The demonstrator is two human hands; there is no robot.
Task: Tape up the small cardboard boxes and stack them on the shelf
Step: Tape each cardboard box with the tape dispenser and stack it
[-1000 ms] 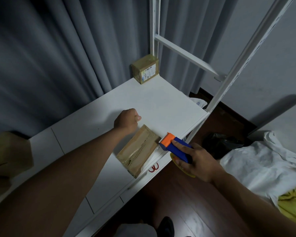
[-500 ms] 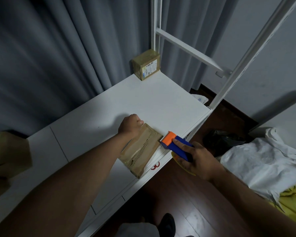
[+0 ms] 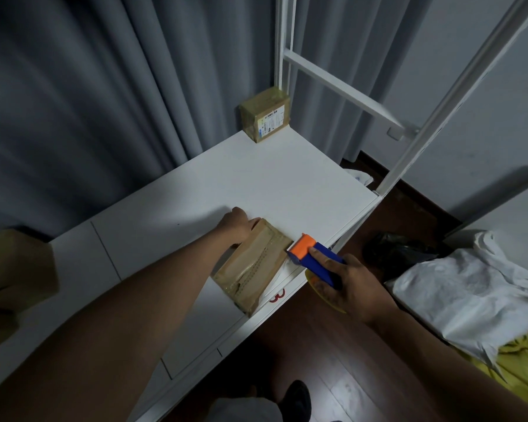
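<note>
A flat brown cardboard box [image 3: 254, 266] lies near the front edge of the white shelf [image 3: 272, 181], with a wrinkled strip of tape along its top. My left hand [image 3: 237, 225] grips the box's far end, fingers curled over its edge. My right hand [image 3: 346, 284] holds a blue and orange tape dispenser [image 3: 310, 254]; its orange toothed head touches the box's right corner. A yellowish tape roll shows under that hand. A second small taped box [image 3: 265, 114] with a white label stands at the shelf's back corner beside the post.
White uprights and a slanted brace [image 3: 342, 86] rise at the shelf's right end. Grey curtains hang behind. A brown cardboard box [image 3: 16, 269] sits at the left edge. White and yellow cloth [image 3: 470, 300] and a black bag [image 3: 393, 248] lie right, above the dark wood floor.
My left hand has slid from beside the box onto its far end. The dispenser stays by the box's right corner. The view has shifted a little.
</note>
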